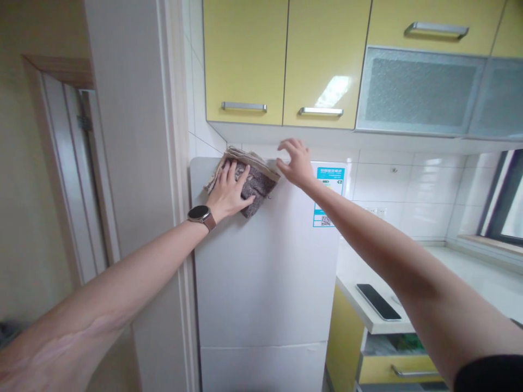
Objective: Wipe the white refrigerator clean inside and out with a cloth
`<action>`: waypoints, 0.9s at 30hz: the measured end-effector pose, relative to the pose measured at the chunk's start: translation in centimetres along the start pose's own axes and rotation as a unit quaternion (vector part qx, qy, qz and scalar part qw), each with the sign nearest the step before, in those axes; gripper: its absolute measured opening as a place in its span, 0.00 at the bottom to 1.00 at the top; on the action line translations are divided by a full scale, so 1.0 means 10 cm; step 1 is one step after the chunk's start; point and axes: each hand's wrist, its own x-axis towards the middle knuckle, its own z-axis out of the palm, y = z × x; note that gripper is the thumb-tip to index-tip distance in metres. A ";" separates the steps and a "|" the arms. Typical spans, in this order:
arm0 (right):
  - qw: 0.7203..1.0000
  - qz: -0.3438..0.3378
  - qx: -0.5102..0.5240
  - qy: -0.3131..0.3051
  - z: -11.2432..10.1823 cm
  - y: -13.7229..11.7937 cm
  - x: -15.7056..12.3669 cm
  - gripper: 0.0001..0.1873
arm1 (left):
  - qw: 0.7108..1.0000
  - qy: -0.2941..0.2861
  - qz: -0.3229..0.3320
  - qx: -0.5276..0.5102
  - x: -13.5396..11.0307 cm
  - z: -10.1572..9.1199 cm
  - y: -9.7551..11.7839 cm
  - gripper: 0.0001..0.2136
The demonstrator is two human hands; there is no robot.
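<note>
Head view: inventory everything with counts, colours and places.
Tall fridge: one, white, centre
Patterned cloth: one, brownish-grey, against fridge front
Printed label: one, blue and white, fridge front
Glossy cabinet doors: four, yellow, top
Textured glass panels: two, greyish, upper right
Flat drawer: one, yellow, lower right
Metal handles: four, silver, doors and drawer
Smooth countertop: one, white, right
Rectangular phone: one, black, on countertop
Framed window: one, black, far right
Upright panel: one, white, left
Round watch: one, black and brown, left wrist
Fabric sleeve: one, black, lower right
Left hand: one, spread on cloth
Right hand: one, raised right of cloth
</note>
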 end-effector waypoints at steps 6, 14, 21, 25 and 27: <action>0.995 0.096 -0.037 -0.003 0.13 0.51 -0.24 0.25 | 0.999 0.015 -0.031 0.031 0.00 0.09 0.16 0.53; 0.996 0.076 -0.054 0.008 0.22 0.51 -0.31 0.26 | 0.991 0.060 -0.123 0.000 -0.41 0.07 -0.37 0.45; 0.993 0.081 -0.073 0.039 0.31 0.48 -0.34 0.29 | 0.987 0.002 -0.163 0.009 -1.61 0.59 -0.34 0.43; 0.995 0.075 -0.046 0.051 0.35 0.49 -0.36 0.30 | 0.979 -0.060 -0.197 0.004 -2.67 1.14 -0.07 0.43; 0.995 0.066 -0.057 0.041 0.36 0.50 -0.36 0.31 | 0.973 -0.084 -0.214 -0.011 -3.15 1.39 0.07 0.42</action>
